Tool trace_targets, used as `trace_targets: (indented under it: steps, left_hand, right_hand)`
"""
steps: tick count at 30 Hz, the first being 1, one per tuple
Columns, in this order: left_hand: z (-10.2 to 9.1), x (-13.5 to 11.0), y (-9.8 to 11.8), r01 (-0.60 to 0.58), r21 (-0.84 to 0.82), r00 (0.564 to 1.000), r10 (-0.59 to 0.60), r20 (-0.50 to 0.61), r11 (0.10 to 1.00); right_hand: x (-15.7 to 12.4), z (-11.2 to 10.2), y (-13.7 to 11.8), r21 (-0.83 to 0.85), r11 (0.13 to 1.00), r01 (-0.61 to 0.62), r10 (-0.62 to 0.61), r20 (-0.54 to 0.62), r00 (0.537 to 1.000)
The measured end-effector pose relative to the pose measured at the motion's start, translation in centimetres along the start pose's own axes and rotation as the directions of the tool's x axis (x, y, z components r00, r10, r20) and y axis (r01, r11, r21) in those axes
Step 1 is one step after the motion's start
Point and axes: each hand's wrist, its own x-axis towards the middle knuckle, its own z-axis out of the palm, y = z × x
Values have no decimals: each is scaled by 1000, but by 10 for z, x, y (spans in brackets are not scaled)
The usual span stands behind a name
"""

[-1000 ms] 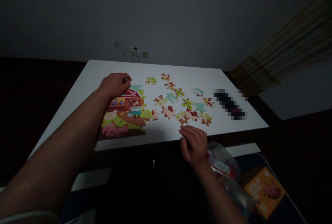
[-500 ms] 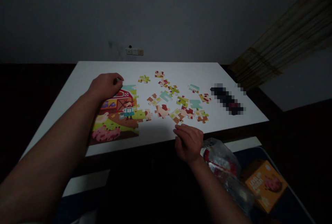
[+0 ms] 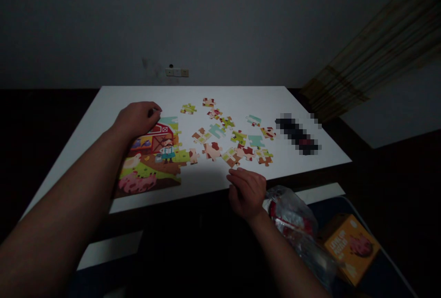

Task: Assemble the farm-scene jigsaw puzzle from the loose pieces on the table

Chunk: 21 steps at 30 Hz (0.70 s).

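Observation:
The joined part of a jigsaw puzzle (image 3: pixel 156 162) lies at the table's left front; it pictures a red barn, a farmer, a hen and a pink pig. Over its upper left corner rests my left hand (image 3: pixel 138 116), loosely bent and open, with no piece visible in it; the hand and forearm cover the puzzle's left side. At the table's front edge is my right hand (image 3: pixel 248 192), its fingers bent, the thumb apart and nothing seen between them. Just beyond it lie loose puzzle pieces, the closest being a green and brown piece (image 3: pixel 231 156). A cow-patterned piece (image 3: pixel 212 151) sits farther left.
Several more pieces, among them a green piece (image 3: pixel 188 108), spread over the white table (image 3: pixel 241 98). A pixelated dark object (image 3: pixel 298 134) lies at the right. Below the table edge are a clear plastic bag (image 3: pixel 292 215) and an orange puzzle box (image 3: pixel 351 247).
The whole view has shifted slightly, with the scene a little lower and to the left. Both hands keep their poses, and the puzzle pieces lie as before.

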Motion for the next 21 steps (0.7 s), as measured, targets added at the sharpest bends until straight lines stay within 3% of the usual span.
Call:
trace_targets:
  steps: [15,21]
  left_hand:
    - [-2,0,0,-12,17,1000,12,-2,1000]
    - [-4,0,2,53,30,998,-52,-35,998]
  right_hand:
    - [1,-2,-2,-15,1000,-19,19,38,999]
    - [-1,-1,0,3,1000,-27,27,26,999]
